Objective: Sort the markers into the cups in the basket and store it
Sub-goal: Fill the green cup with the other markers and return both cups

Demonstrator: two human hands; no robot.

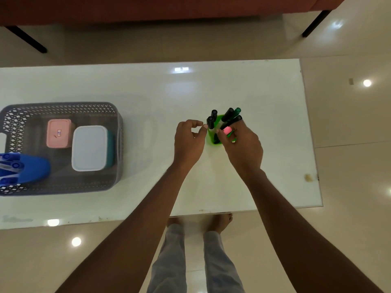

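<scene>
Markers stand bunched in the green cup, dark caps fanning up and outward, right there in the middle of the white table. Both hands are at the cup. The right hand comes in from the near right side, fingers curled in over the cup's rim, and a pink-capped marker sits pinched between the fingertips, its cap poking up just beside the dark ones. The hand covers most of the cup's right side, so how far down the pink one goes cannot be told. The left hand is just left of the cup, thumb and forefinger bent toward each other in a loose ring with a gap between them, holding nothing, the fingertips very near the two black caps on the cup's left edge. Whether they touch those caps cannot be told.

Well apart, over on the left of the table, sits the grey lattice basket. Inside it, a pink lidded box toward the back, a white-lidded teal box just beside it, and at the near left corner a blue cup tipped toward the picture's left edge, with blue markers showing at its mouth.
</scene>
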